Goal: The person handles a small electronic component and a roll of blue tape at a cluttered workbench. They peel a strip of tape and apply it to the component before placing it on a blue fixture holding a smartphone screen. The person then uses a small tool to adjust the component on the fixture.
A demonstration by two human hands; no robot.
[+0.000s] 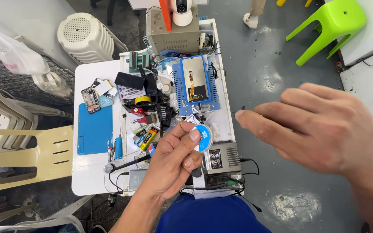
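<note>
Pinching a small round spool (203, 137) with a blue and white face between thumb and fingers, the left hand (171, 166) is raised over the near end of a cluttered white worktable (92, 172). The right hand (320, 127) is off to the side above the grey floor (273, 64), fingers stretched loosely toward the spool and grasping nothing; its fingertips stop short of the spool, a clear gap between them. Just beyond the spool a blue holding frame (195, 84) lies on the table with a phone screen panel clamped in it, a grey box-shaped unit (173, 36) behind it at the far end. Left of the left hand are a roll of yellow tape (143, 100), a black phone (129, 80), an opened phone body (90, 100) and a blue work mat (94, 129). Beige plastic chairs (22, 151) stand at the left, a white stool (87, 39) at the far corner, and a bright green stool (331, 26) well apart across the floor.
</note>
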